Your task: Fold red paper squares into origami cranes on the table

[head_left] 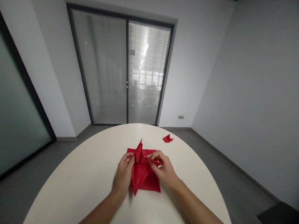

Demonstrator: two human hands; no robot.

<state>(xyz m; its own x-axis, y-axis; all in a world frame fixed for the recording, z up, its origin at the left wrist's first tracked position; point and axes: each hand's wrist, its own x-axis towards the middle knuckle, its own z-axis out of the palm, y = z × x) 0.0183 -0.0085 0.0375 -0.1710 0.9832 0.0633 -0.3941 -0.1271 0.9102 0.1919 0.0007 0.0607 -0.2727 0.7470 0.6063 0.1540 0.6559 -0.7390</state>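
Observation:
Between my hands is a red folded paper piece [142, 172] with long pointed flaps, one pointing up and one down toward me. My left hand [125, 169] is closed on its left side, thumb on top and fingers curled at the edge. On the right, my right hand [163, 166] pinches a narrow pointed flap of the same paper between thumb and fingers. Beneath the folded piece lies a flat red paper sheet [151, 186], its corners showing around it. The undersides of the folds are hidden by my fingers.
A small red origami figure [168, 138] rests at the far right of the round white table [93, 174]. Beyond the table stand glass doors with blinds [105, 77]. A dark object [279, 214] shows at the lower right corner.

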